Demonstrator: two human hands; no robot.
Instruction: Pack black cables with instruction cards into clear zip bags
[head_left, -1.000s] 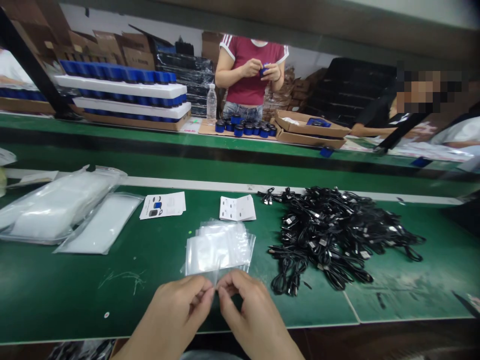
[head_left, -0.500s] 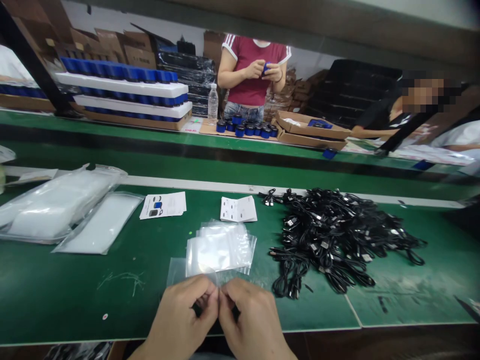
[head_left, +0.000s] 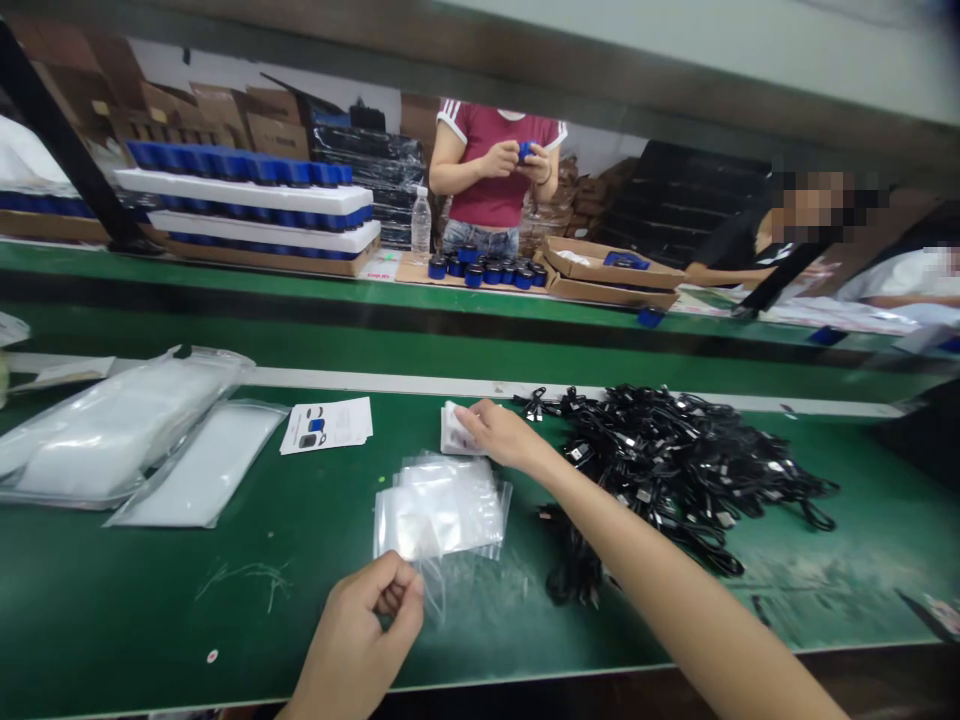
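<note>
In the head view, the left hand (head_left: 364, 625) is at the near edge of the green tabletop (head_left: 300, 610), its grip narrow, thumb and fingers pinching a small clear bag (head_left: 433, 592) that hangs off to the right of the fingertips. Just beyond it lies a loose stack of clear bags (head_left: 450, 505), spread flat and overlapping.

The right hand (head_left: 501, 435) reaches farther across, over the folded leaflets (head_left: 452, 440) on the far side of that stack. Its thumb and fingers touch them, but the fingertips are blurred, and I cannot tell whether the grip is closed on a leaflet or only resting there. The forearm crosses in front of part of the pile of black cables (head_left: 675, 450), which spreads over the right side.

To the left of the leaflets are printed sheets (head_left: 341, 425) with product pictures; farther left lie two plastic packs (head_left: 206, 465) with white contents, one partly beside the other.

On the far raised counter stand stacked trays of blue items (head_left: 251, 205), a water bottle (head_left: 421, 228) and a cluster of blue-and-black items (head_left: 487, 270). Behind them a co-worker in a red shirt (head_left: 495, 190) holds a small blue object (head_left: 525, 152) in both hands.
</note>
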